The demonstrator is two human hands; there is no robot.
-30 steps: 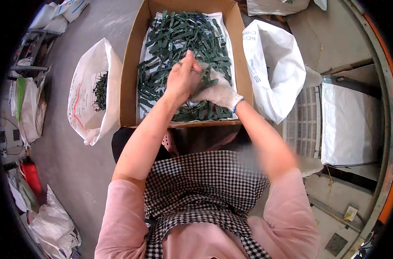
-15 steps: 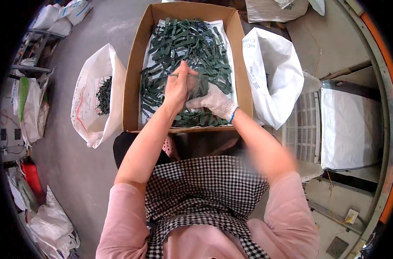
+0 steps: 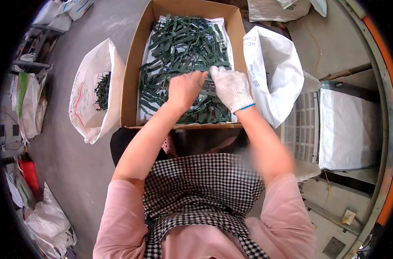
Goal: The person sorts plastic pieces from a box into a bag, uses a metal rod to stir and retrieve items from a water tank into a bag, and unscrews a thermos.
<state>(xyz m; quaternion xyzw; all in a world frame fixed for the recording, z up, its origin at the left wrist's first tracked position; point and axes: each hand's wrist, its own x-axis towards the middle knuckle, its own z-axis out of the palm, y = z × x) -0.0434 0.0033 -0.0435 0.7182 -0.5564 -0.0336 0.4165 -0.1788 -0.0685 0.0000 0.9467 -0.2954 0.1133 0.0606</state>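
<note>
Dark green flat pieces (image 3: 183, 41), many long and narrow with rounded ends, lie heaped on a white sheet inside a cardboard box (image 3: 131, 64). My bare left hand (image 3: 185, 90) is above the near half of the heap, fingers curled into a fist with the thumb towards the right hand. Close beside it, my right hand (image 3: 231, 88) wears a white knitted glove with a blue cuff edge, its fingers bent together. Whatever either hand grips is hidden; I cannot make out a piece between them.
A white sack (image 3: 82, 99) holding small dark green bits stands open left of the box. Another open white sack (image 3: 287, 82) stands to the right, beside a pale slatted crate (image 3: 298, 129). More bags and shelving line the left edge.
My hands, earlier overlapping around a dark green clump, have drawn apart sideways. The right hand has shifted right, and the left hand's fingers have curled in.
</note>
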